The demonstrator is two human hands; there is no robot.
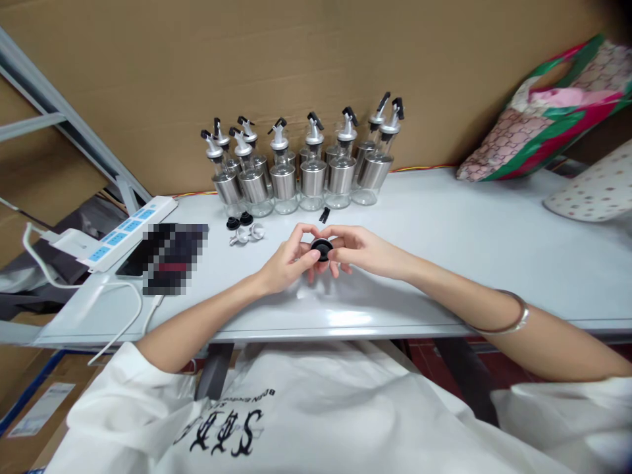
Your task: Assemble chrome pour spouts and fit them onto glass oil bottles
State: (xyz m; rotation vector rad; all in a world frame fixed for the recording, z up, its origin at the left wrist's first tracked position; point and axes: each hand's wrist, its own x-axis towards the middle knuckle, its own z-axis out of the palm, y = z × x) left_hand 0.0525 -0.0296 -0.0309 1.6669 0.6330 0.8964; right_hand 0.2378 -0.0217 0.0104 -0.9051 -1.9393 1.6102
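Above the middle of the table, my left hand [295,258] and my right hand [353,250] pinch a round black stopper [322,248] between them. Its circular face with a pale rim is turned up toward me; what lies beneath is hidden by my fingers. Just beyond my hands lies a small black lever cap [324,214]. To the left are two loose black stoppers [233,224], with two silver pour spouts [257,231] in front of them. Glass oil bottles [284,181] with steel sleeves, several of them, stand behind, topped with silver spouts and black levers.
On the left, a white power strip [123,230] with a plugged-in charger and cable [133,309] lies beside a blurred-out dark device [178,257]. A patterned bag [538,125] and a white dotted object [597,184] occupy the right. Cardboard [316,59] rises behind the bottles.
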